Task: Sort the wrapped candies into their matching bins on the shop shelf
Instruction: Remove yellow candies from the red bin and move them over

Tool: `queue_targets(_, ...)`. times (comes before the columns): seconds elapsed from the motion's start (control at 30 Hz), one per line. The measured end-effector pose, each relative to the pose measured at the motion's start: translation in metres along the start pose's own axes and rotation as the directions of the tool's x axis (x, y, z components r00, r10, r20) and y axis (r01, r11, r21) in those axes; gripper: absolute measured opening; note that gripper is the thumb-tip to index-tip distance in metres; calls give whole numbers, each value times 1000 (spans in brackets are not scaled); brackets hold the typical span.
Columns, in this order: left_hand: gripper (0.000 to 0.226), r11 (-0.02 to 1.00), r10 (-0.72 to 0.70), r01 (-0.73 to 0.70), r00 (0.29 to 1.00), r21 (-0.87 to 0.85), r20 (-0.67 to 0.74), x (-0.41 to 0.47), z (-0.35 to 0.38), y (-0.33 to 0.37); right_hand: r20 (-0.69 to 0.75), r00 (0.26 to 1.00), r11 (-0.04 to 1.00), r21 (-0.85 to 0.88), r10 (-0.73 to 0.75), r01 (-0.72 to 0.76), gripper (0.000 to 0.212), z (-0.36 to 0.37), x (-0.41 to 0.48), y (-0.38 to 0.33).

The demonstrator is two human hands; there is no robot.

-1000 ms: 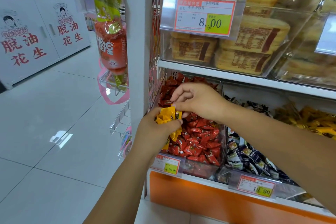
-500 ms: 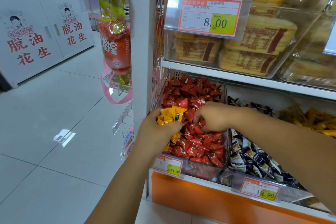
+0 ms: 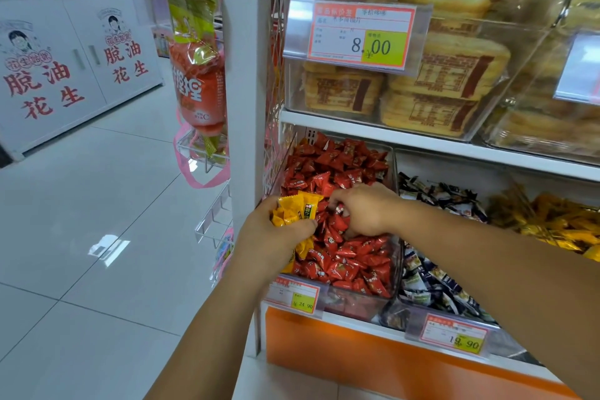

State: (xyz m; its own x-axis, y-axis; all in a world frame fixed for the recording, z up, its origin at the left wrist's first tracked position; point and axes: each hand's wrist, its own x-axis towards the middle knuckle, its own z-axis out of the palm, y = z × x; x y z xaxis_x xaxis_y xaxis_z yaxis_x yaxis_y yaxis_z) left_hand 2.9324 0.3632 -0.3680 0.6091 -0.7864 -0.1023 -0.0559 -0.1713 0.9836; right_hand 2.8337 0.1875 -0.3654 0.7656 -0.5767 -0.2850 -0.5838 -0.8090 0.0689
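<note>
Left hand clutches a fistful of yellow candies; right hand curls its fingers into the red bin, catch unseen. Strays not yet delivered, so midway, I'd judge.

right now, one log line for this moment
left hand holds yellow candies | right hand in red candy bin | right grip unclear

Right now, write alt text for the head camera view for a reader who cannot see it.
A person's left hand grips a bunch of yellow candies at a clear bin full of red candies, where the right hand digs in with curled fingers. Bins of dark-wrapped candies and more yellow ones sit to its right.
</note>
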Motion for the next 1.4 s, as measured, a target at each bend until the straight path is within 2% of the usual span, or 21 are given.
queue_targets(0.03, 15, 1000, 1, -1, 1000, -5, 3, 0, 0, 0, -23, 1000, 998, 65, 13, -11, 61, -1, -1, 0)
queue_targets(0.1, 15, 1000, 6, -6, 1000, -13, 10, 0, -1, 0, -71, 996, 950, 310, 45, -21, 59, -5, -5, 2)
queue_targets(0.17, 15, 1000, 9, -9, 1000, -13, 10, 1, -1, -2, -114, 991, 821, 570, 71, 7, 61, -11, -9, 6)
queue_targets(0.2, 15, 1000, 10, -10, 1000, -13, 10, 2, -1, -2, -131, 988, 768, 640, 81, 22, 63, -14, -11, 8)
queue_targets(0.33, 16, 1000, 8, -8, 1000, -12, 15, 2, 0, -2, -176, 981, 702, 708, 81, 69, 66, -25, -23, 13)
queue_targets(0.43, 17, 1000, 11, -11, 1000, -19, 9, 1, 0, -1, -202, 975, 698, 711, 88, 84, 47, -25, -29, 16)
queue_targets(0.5, 17, 1000, 11, -11, 1000, -21, 10, 1, 0, -2, -190, 973, 712, 701, 128, 43, 32, -23, -31, 16)
queue_targets(0.6, 18, 1000, 12, -11, 1000, -29, 14, 0, 0, -1, -228, 947, 723, 691, 226, -7, 35, -20, -32, 17)
queue_targets(0.67, 18, 999, 18, -18, 1000, -34, 17, 0, 0, 0, -274, 925, 690, 723, 264, 17, 33, -20, -38, 14)
queue_targets(0.73, 18, 999, 29, -28, 999, -43, 26, -3, 1, 3, -321, 893, 578, 811, 315, 87, 26, -19, -48, 7)
queue_targets(0.83, 19, 998, 44, -41, 998, -48, 50, -9, 11, 11, -326, 856, 235, 940, 401, 247, 15, -11, -73, -8)
queue_targets(0.87, 18, 998, 53, -50, 997, -42, 61, -11, 15, 14, -313, 851, 157, 950, 423, 271, 13, -7, -82, -14)
queue_targets(0.97, 20, 997, 78, -79, 986, 1, 144, -23, 39, 25, -294, 826, 38, 948, 481, 315, 10, 10, -116, -17)
queue_targets(1.03, 22, 995, 93, -98, 973, 14, 211, -34, 62, 32, -304, 787, 35, 940, 537, 339, 10, 21, -139, -11)
queue_targets(1.2, 19, 985, 148, -168, 944, 42, 295, -61, 141, 48, -330, 648, 141, 934, 687, 327, 23, 48, -187, 27)
queue_targets(1.4, 31, 951, 195, -269, 904, 150, 380, -71, 253, 60, -320, 501, 236, 945, 804, 225, 26, 77, -232, 108)
